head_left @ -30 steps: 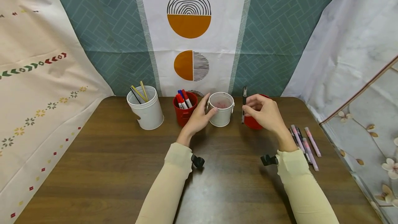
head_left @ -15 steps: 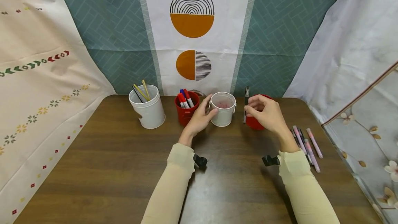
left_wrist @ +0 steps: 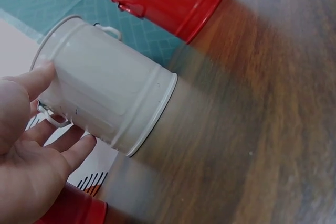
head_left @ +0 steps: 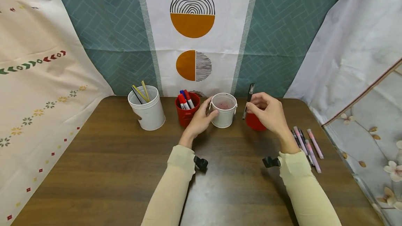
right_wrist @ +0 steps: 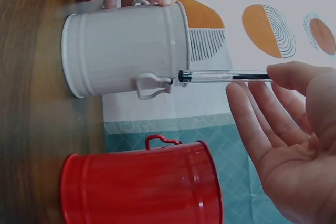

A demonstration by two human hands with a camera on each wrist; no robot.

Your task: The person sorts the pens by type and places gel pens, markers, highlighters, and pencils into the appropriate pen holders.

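Note:
My right hand [head_left: 267,112] pinches a black-capped pen [head_left: 250,93] between thumb and fingers. The pen leans slightly, top to the right. In the right wrist view its clear barrel [right_wrist: 220,76] points at the upper side of the small white bucket [right_wrist: 126,45], the end close to the bucket's wire handle. My left hand [head_left: 201,116] holds that bucket by its left side, thumb [left_wrist: 39,80] on the front and fingers by the other handle. A red bucket [head_left: 255,123] stands right behind my right hand, which partly hides it.
Left of the left hand stands a red bucket [head_left: 185,116] with red and blue markers [head_left: 186,100]. Farther left is a taller white container [head_left: 150,114] with pencils. Several pink and black pens [head_left: 306,145] lie at the right of the wooden table [head_left: 125,177]. Fabric hangs behind.
The pen has gone from upright to a slant, its lower end swinging left and up toward the white bucket. My left hand stays on the bucket.

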